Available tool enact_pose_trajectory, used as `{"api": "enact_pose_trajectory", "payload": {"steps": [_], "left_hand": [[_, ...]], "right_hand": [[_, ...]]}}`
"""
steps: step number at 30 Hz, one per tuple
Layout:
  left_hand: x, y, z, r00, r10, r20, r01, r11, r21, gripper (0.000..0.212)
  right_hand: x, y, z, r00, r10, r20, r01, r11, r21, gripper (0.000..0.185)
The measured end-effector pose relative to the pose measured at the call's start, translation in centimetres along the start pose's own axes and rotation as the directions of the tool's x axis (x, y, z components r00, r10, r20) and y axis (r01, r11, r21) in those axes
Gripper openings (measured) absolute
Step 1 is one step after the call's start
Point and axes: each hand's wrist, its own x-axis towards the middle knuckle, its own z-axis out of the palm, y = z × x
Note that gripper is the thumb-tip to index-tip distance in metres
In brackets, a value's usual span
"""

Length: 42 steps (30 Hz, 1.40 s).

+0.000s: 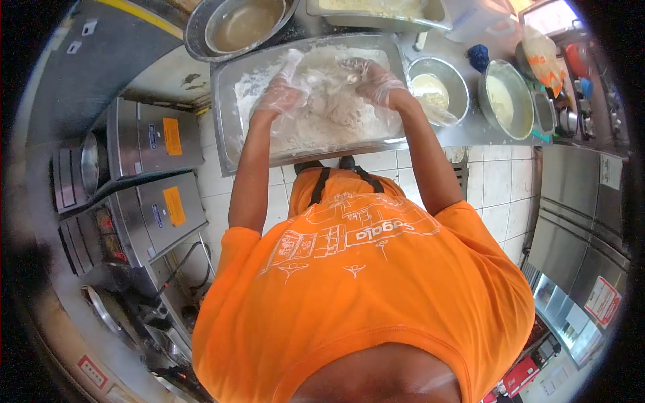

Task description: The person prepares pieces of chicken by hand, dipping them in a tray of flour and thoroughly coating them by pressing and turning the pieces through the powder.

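Note:
A large rectangular steel tray (224,121) lies before me with white flour (327,108) spread and heaped in it. Clear plastic gloves dusted with flour cover both hands. Over the left part of the flour is my left hand (286,90), its fingers stretched toward the tray's far side. My right hand (375,80) is over the right part, fingers bent inward toward the heap. A pale floury lump shows by its fingertips; whether the hand grips it is unclear. Just right of the tray stands a steel bowl (461,83) with pale batter-like contents.
Behind the tray are a dark round basin (196,35) holding cloudy liquid and a steel pan (433,15) of pale crumbly material. Another bowl (526,101) of pale mixture and a blue cloth-like item (477,58) lie right. Lidded steel fryers (166,221) stand left over white floor tiles (496,189).

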Motion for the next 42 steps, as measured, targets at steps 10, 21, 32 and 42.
{"api": "enact_pose_trajectory", "payload": {"steps": [10, 21, 32, 42], "left_hand": [[1.8, -15.5, 3.9, 0.741, -0.607, 0.289, 0.658, 0.742, -0.129, 0.053], [2.8, -13.0, 8.0, 0.618, -0.311, 0.721, 0.756, 0.486, -0.438, 0.032], [3.2, -6.7, -0.1, 0.994, -0.051, 0.100, 0.048, 0.998, 0.035, 0.034], [6.2, -14.0, 2.4, 0.905, -0.408, 0.123, 0.425, 0.883, -0.197, 0.051]], "right_hand": [[3.7, 13.2, 5.6, 0.946, 0.265, -0.188, -0.198, 0.928, 0.315, 0.042], [2.9, 8.3, 9.2, 0.909, 0.261, 0.324, -0.406, 0.729, 0.552, 0.053], [2.6, 8.0, 5.5, 0.918, 0.388, -0.084, -0.355, 0.896, 0.266, 0.063], [5.8, 6.1, 3.7, 0.929, 0.302, -0.215, -0.274, 0.950, 0.149, 0.056]]}}
